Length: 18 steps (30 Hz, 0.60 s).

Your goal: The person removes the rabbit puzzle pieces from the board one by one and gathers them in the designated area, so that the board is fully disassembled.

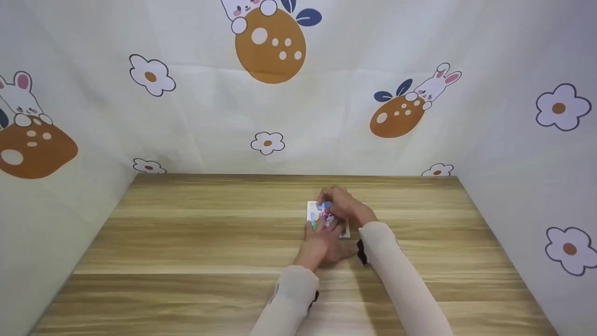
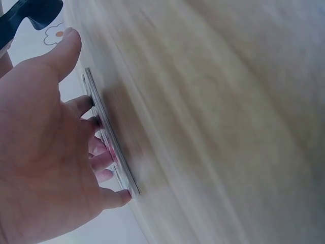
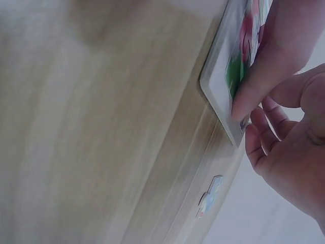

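Note:
A small flat puzzle board with a white border and a colourful cartoon picture lies on the table. My left hand rests on its near side, fingers spread over the picture. In the left wrist view, the left fingertips touch the board along its length, while the thumb stands away from it. My right hand arches over the far edge, its fingers curled, pinching a blue puzzle piece at the board's top. The right palm and fingers show beside the board's corner in the right wrist view.
A loose light-blue puzzle piece lies on the table beyond the board in the right wrist view. The wood-grain table meets a printed cloth wall at the back and cloth on both sides.

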### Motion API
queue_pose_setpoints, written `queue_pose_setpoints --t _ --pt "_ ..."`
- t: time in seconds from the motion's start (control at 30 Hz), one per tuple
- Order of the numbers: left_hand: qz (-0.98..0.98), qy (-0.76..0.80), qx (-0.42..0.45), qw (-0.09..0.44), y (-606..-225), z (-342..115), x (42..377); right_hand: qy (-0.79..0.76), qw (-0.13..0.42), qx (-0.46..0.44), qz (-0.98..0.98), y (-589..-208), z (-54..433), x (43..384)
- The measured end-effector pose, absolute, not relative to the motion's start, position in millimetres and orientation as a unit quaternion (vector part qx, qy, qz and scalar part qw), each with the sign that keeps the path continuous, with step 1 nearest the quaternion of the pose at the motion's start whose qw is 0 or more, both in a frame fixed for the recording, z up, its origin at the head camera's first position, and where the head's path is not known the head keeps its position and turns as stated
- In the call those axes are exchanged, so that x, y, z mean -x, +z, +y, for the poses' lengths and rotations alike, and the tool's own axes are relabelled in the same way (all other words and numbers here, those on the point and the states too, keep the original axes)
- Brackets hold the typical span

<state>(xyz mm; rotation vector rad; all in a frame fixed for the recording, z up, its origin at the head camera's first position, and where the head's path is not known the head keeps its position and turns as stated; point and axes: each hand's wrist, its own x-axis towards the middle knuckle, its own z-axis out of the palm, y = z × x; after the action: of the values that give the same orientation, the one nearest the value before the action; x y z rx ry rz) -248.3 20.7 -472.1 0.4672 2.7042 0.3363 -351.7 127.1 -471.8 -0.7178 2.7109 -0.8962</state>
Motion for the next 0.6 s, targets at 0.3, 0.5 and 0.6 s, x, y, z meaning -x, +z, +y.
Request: queue_pose_setpoints --t 0.3,0.5,0.6 --pt "0.965 0.087 -0.162 0.185 -471.8 22.0 250.4 -0.345 0.128 0.198 0.909 -471.3 131.9 350.4" --pt "0.966 0.09 -0.166 0.178 -472.0 22.2 248.8 -0.331 0.125 0.174 0.919 -469.9 133.2 349.2" --pt "0.965 0.094 -0.166 0.179 -471.4 21.8 248.4 -0.349 0.128 0.15 0.916 -467.3 132.5 348.9"
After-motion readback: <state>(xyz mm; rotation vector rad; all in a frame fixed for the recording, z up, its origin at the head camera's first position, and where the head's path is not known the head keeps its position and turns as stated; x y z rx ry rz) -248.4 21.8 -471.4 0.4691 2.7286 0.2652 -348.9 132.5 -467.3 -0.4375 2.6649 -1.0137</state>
